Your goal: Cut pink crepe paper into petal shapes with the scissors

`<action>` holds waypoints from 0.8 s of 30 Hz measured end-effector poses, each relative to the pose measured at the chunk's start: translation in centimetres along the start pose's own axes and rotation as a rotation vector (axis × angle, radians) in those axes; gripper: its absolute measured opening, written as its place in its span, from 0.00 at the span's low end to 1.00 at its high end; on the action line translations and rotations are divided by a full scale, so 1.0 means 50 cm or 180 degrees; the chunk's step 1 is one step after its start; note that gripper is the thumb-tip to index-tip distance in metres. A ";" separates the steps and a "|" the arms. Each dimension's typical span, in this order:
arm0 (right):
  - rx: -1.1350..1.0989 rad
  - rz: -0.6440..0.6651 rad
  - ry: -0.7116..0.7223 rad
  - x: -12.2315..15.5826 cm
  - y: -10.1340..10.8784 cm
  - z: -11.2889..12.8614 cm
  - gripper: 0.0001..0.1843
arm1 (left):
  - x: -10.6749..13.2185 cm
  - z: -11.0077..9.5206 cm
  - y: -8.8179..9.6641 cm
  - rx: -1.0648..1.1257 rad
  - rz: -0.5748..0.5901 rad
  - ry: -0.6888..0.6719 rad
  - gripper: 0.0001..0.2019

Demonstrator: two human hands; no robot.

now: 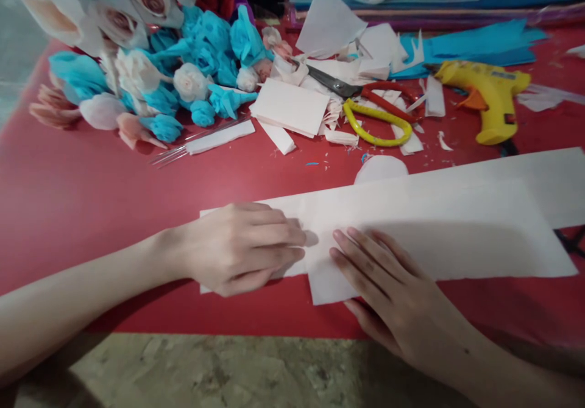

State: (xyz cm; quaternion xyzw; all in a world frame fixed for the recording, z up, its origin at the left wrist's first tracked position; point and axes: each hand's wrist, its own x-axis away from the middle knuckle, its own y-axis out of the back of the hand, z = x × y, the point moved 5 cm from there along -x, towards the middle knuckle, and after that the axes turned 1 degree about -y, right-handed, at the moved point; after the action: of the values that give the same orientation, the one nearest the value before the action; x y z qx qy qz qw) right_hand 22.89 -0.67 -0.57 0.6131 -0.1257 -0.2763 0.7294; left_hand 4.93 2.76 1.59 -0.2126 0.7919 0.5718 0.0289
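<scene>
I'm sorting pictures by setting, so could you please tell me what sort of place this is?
Probably a home or small workshop for paper crafts: blue, white and pink paper-like flowers are heaped near metal scissors with red and yellow handles and a yellow plastic glue gun.

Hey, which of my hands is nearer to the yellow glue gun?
Right. Your right hand is on the white paper, left of the glue gun and closer to you; your left hand is on the paper farther left.
</scene>
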 end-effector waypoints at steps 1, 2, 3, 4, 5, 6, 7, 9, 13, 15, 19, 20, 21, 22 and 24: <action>-0.0006 0.0005 0.0000 0.000 0.001 0.000 0.24 | 0.001 0.000 -0.001 0.0007 0.0002 0.0008 0.14; -0.0012 0.0012 0.0006 0.000 0.001 0.001 0.24 | 0.001 0.001 -0.001 0.0024 -0.0006 0.0023 0.14; -0.0018 0.0021 0.0005 0.000 0.001 0.001 0.24 | 0.003 0.001 -0.002 0.0042 -0.0015 0.0028 0.14; -0.0020 0.0030 0.0001 0.000 0.001 0.001 0.25 | 0.004 0.001 -0.003 0.0060 -0.0011 0.0032 0.14; -0.0021 0.0036 0.0002 0.000 0.001 0.001 0.25 | 0.005 0.001 -0.004 0.0071 -0.0003 0.0049 0.14; -0.0022 0.0043 -0.0001 0.000 0.001 0.001 0.25 | 0.006 0.002 -0.005 0.0076 0.0000 0.0064 0.14; -0.0022 0.0041 -0.0004 0.000 0.000 0.001 0.25 | 0.007 0.002 -0.005 0.0084 -0.0008 0.0078 0.14; -0.0028 0.0036 -0.0009 0.001 0.000 0.001 0.25 | 0.008 0.002 -0.006 0.0082 0.0001 0.0093 0.15; -0.0021 0.0041 -0.0014 0.002 -0.001 0.000 0.25 | 0.007 0.000 -0.004 0.0080 -0.0046 0.0014 0.14; -0.0024 0.0043 -0.0024 0.002 -0.001 0.000 0.25 | 0.008 0.000 0.001 0.0071 -0.0159 -0.0035 0.12; -0.0041 0.0051 -0.0040 -0.001 -0.001 0.000 0.24 | 0.008 -0.001 0.009 0.0063 -0.0323 -0.0139 0.08; -0.0034 0.0047 -0.0040 -0.001 -0.001 0.000 0.25 | 0.007 -0.003 0.010 0.0078 -0.0322 -0.0144 0.08; -0.0027 0.0045 -0.0036 -0.001 -0.001 0.001 0.25 | 0.005 -0.005 0.009 0.0101 -0.0297 -0.0144 0.09; -0.0016 0.0038 -0.0032 -0.001 -0.001 0.001 0.25 | 0.003 -0.009 0.007 0.0125 -0.0249 -0.0126 0.10; 0.0017 0.0048 -0.0038 -0.001 -0.001 0.001 0.25 | -0.002 -0.017 -0.001 0.0156 -0.0074 -0.0042 0.14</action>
State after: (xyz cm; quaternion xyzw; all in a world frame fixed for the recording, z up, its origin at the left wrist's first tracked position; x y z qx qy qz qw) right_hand 22.81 -0.68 -0.62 0.6124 -0.1355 -0.2742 0.7290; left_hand 5.20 1.97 1.84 -0.2173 0.8029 0.5532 0.0460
